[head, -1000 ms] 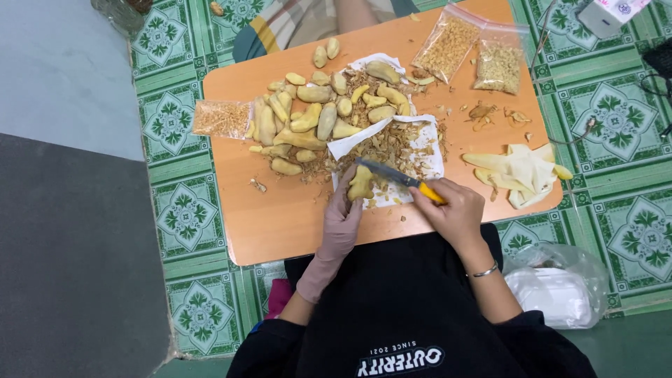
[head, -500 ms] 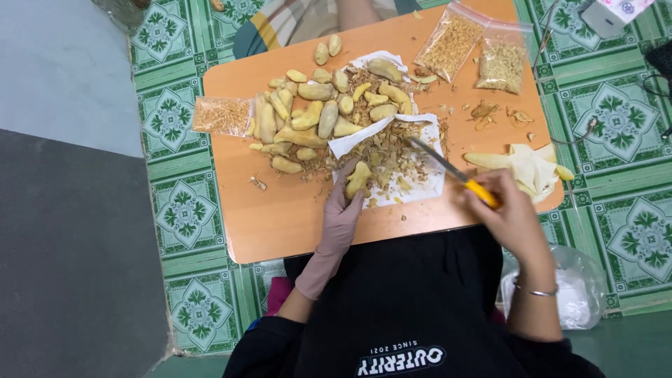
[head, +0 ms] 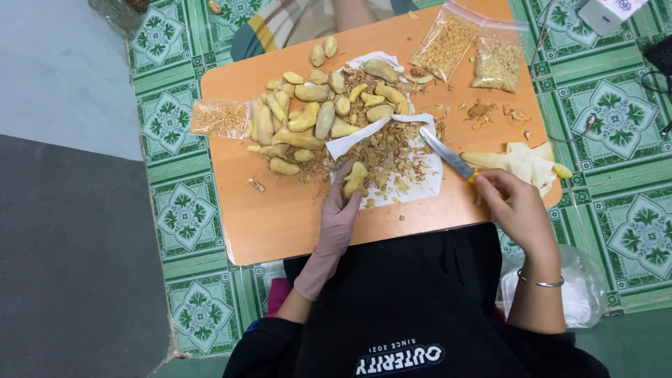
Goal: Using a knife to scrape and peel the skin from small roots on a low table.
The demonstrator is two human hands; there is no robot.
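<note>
Holding a peeled ginger piece (head: 355,179) upright between gloved fingers, the left hand (head: 339,213) rested on the orange tabletop (head: 280,217) at the near edge of a white paper sheet (head: 420,187). Its fingers were clamped on the piece from below. The paper was strewn with brown peelings (head: 388,150).

The right hand (head: 514,206), bare and with a thin bangle (head: 540,282) at the wrist, was closed around the yellow handle of a knife (head: 451,157). The blade pointed up and left, its tip lying over the right edge of the paper, well apart from the held piece.

A heap of ginger (head: 315,115) lay beyond the paper, spread across the middle of the tabletop, some pieces on a second white sheet. A small clear bag (head: 218,117) of brownish bits lay at the heap's left end. Two more clear bags (head: 472,52) of chopped material lay at the far right corner. Just right of the knife lay a pale yellowish glove (head: 525,161), touching the tabletop's right edge. Scattered scraps (head: 493,112) lay between the bags and the glove.

The tabletop stood on a green patterned floor (head: 168,119). A plastic bag (head: 584,287) sat on the floor beside the person's right arm.
</note>
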